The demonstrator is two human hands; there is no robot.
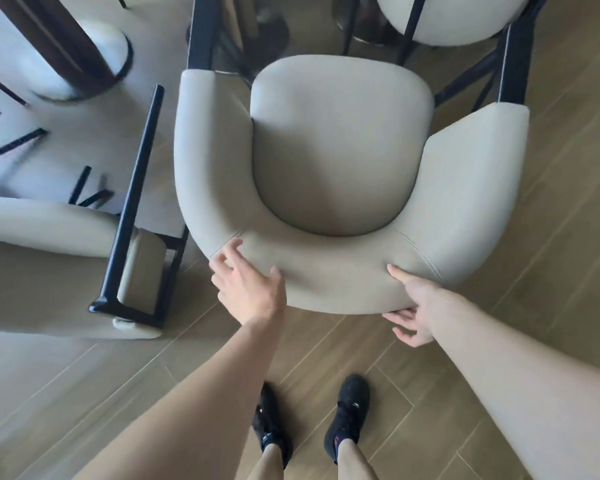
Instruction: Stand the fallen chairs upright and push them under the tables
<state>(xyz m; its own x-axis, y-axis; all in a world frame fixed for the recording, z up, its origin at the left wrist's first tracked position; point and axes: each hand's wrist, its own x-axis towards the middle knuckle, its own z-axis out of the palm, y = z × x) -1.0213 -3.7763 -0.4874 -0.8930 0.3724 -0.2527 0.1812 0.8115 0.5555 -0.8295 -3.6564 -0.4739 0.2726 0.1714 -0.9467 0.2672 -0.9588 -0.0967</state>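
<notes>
Honestly the upright chair looks padded but hefty: left hand rests open on the backrest, right hand grips its rim. Push there, low.

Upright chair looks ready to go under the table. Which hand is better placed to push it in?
Probably the right hand: its thumb lies over the backrest and its fingers curl under the rim, a real hold. The left hand only rests open on the top.
</notes>
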